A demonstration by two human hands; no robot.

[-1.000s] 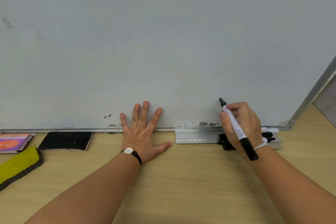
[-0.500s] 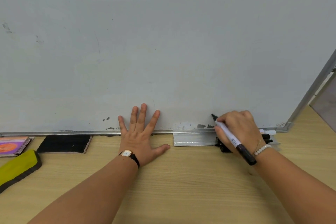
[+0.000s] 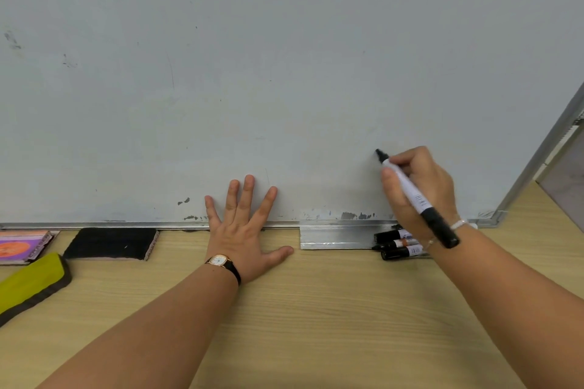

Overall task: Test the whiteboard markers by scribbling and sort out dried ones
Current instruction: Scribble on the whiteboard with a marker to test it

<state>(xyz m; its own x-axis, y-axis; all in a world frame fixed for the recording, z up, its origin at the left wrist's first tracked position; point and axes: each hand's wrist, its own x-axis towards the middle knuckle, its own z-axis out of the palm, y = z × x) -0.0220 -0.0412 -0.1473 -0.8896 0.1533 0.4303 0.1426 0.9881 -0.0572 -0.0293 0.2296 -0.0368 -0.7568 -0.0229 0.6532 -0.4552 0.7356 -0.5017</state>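
A large whiteboard lies flat on a wooden table. My right hand grips an uncapped white marker with a black tip and black end; its tip touches the board near the lower right. No fresh ink line shows around the tip. My left hand lies flat with fingers spread, fingertips on the board's lower edge and palm on the table. Three more capped markers lie side by side by the metal tray, partly hidden under my right wrist.
A black eraser lies against the board's lower frame at the left. Farther left sit a pink and orange eraser and a yellow-green one. Old dark smudges mark the board's bottom edge. The board's right frame runs diagonally.
My right hand moved the marker tip down toward the frame, then back up the board, scribbling. No visible mark was left. My left hand stayed in place.
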